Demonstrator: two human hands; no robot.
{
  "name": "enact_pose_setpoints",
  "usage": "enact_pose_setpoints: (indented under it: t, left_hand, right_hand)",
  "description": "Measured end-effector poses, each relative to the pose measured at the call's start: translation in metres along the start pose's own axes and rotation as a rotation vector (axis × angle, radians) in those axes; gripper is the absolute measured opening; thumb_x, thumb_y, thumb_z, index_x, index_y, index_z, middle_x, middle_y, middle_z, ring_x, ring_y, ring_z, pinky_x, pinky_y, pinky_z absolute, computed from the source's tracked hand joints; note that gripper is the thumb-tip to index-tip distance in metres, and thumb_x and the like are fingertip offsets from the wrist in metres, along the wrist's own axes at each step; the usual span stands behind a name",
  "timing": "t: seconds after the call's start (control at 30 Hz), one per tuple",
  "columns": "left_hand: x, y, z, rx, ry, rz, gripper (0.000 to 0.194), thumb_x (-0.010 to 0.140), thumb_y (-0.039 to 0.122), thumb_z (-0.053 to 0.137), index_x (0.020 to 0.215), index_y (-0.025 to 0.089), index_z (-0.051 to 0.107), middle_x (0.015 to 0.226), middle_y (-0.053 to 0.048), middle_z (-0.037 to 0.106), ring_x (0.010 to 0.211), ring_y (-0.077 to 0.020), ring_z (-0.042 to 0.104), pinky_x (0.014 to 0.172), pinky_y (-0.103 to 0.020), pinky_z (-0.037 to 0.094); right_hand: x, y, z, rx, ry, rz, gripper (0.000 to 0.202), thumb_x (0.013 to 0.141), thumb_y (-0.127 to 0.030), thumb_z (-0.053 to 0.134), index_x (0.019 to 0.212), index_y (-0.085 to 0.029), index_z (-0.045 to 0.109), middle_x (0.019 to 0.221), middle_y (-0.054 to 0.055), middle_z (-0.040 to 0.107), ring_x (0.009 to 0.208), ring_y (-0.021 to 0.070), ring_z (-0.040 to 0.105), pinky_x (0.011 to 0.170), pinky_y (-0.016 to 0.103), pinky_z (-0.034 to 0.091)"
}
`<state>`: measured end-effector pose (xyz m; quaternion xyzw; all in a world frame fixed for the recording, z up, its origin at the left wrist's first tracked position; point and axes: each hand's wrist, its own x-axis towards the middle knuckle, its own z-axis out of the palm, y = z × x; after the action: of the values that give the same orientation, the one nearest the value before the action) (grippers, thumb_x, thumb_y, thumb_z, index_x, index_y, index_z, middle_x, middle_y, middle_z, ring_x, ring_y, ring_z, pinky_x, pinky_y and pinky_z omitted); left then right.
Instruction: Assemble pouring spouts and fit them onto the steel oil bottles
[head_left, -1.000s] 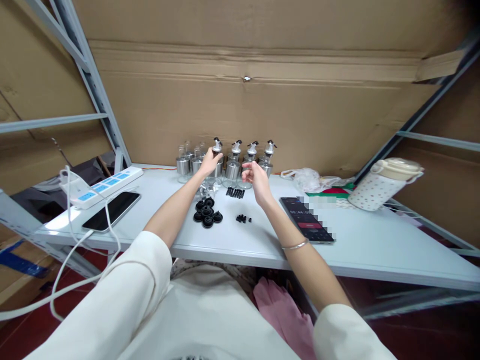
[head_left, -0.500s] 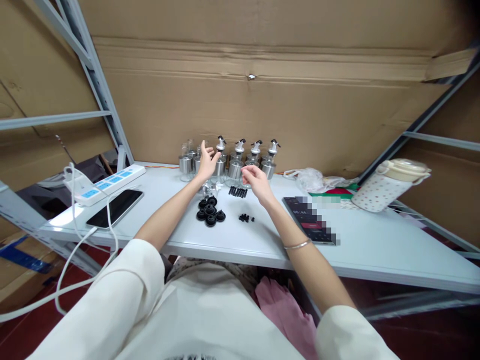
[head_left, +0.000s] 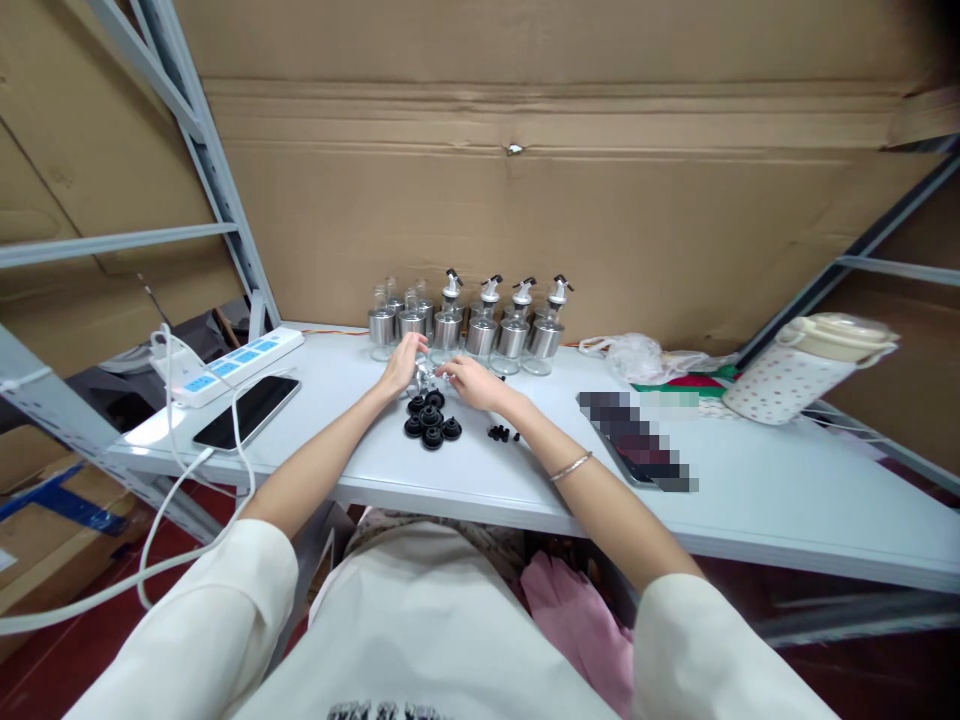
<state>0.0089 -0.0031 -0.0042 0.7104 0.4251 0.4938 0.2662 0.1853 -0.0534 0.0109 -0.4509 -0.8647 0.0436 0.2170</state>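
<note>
Head view: left hand (head_left: 403,364) and right hand (head_left: 471,381) at small shiny parts (head_left: 425,379), bottles (head_left: 481,337) far side, can't tell finger gap or grip.

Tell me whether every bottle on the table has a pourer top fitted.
No: the two leftmost front bottles show bare glass necks, whereas pourer tops stand on bottles further right.

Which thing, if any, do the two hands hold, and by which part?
It cannot be told: the left hand and the right hand are at the small shiny parts, but any grip is too small to make out.
</note>
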Motion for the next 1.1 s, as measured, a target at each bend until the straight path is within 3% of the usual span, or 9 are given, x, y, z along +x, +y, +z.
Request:
enact_pose_setpoints:
  t: [0.17, 0.37, 0.5, 0.63, 0.8, 0.97, 1.1]
  left_hand:
    - [-0.007, 0.002, 0.008, 0.001, -0.130, -0.001, 0.038, 0.095, 0.044, 0.021, 0.090, 0.019, 0.049, 0.079, -0.002, 0.058, 0.072, -0.0144, 0.053, 0.074, -0.029, 0.043]
    - [-0.010, 0.010, 0.004, 0.067, -0.153, 0.033, 0.036, 0.095, 0.042, 0.021, 0.099, 0.019, 0.048, 0.084, -0.002, 0.059, 0.079, -0.0147, 0.055, 0.079, -0.029, 0.043]
    - [-0.013, 0.020, -0.002, 0.277, -0.198, 0.292, 0.026, 0.090, 0.038, 0.040, 0.103, 0.018, 0.051, 0.095, -0.005, 0.059, 0.095, -0.0192, 0.053, 0.088, -0.034, 0.040]
    - [-0.017, 0.034, -0.002, 0.338, -0.223, 0.484, 0.022, 0.089, 0.032, 0.045, 0.102, 0.017, 0.053, 0.095, -0.007, 0.059, 0.094, -0.0199, 0.053, 0.088, -0.034, 0.041]
    - [-0.022, 0.044, 0.004, 0.322, -0.223, 0.568, 0.020, 0.092, 0.033, 0.042, 0.092, 0.017, 0.055, 0.090, -0.007, 0.060, 0.090, -0.0189, 0.053, 0.084, -0.032, 0.042]
    - [-0.023, 0.046, 0.002, 0.330, -0.193, 0.550, 0.021, 0.093, 0.031, 0.040, 0.090, 0.017, 0.056, 0.087, -0.006, 0.058, 0.086, -0.0184, 0.054, 0.082, -0.031, 0.042]
    - [-0.026, 0.049, 0.001, 0.311, -0.203, 0.564, 0.023, 0.091, 0.034, 0.043, 0.103, 0.018, 0.055, 0.094, -0.006, 0.056, 0.089, -0.0168, 0.055, 0.084, -0.029, 0.044]
  right_hand:
    - [0.000, 0.000, -0.003, 0.106, 0.000, 0.037, 0.025, 0.082, -0.007, 0.049, 0.097, -0.015, 0.068, 0.090, 0.009, 0.063, 0.081, 0.0174, 0.057, 0.083, 0.032, 0.043]
    - [-0.006, -0.004, -0.017, 0.345, 0.159, 0.150, 0.015, 0.073, -0.009, 0.060, 0.083, -0.016, 0.069, 0.085, 0.004, 0.065, 0.077, 0.0144, 0.059, 0.076, 0.029, 0.046]
    - [-0.012, -0.001, -0.025, 0.532, 0.332, 0.211, 0.012, 0.066, -0.013, 0.065, 0.077, -0.017, 0.064, 0.069, -0.003, 0.058, 0.066, 0.0112, 0.055, 0.070, 0.027, 0.047]
    - [-0.015, 0.001, -0.030, 0.887, 0.409, 0.308, 0.018, 0.063, -0.020, 0.070, 0.078, -0.017, 0.059, 0.066, -0.004, 0.056, 0.060, 0.0092, 0.055, 0.063, 0.026, 0.050]
    - [-0.017, -0.006, -0.033, 1.134, 0.352, 0.427, 0.017, 0.066, -0.017, 0.070, 0.079, -0.016, 0.060, 0.069, -0.002, 0.062, 0.059, 0.0078, 0.059, 0.062, 0.024, 0.054]
    - [-0.017, -0.014, -0.030, 1.070, 0.261, 0.448, 0.006, 0.073, -0.011, 0.062, 0.077, -0.016, 0.061, 0.066, -0.001, 0.065, 0.056, 0.0093, 0.063, 0.053, 0.020, 0.051]
    - [-0.017, -0.016, -0.029, 1.052, 0.257, 0.446, 0.007, 0.074, -0.011, 0.058, 0.072, -0.015, 0.063, 0.060, -0.002, 0.064, 0.053, 0.0082, 0.060, 0.053, 0.019, 0.050]
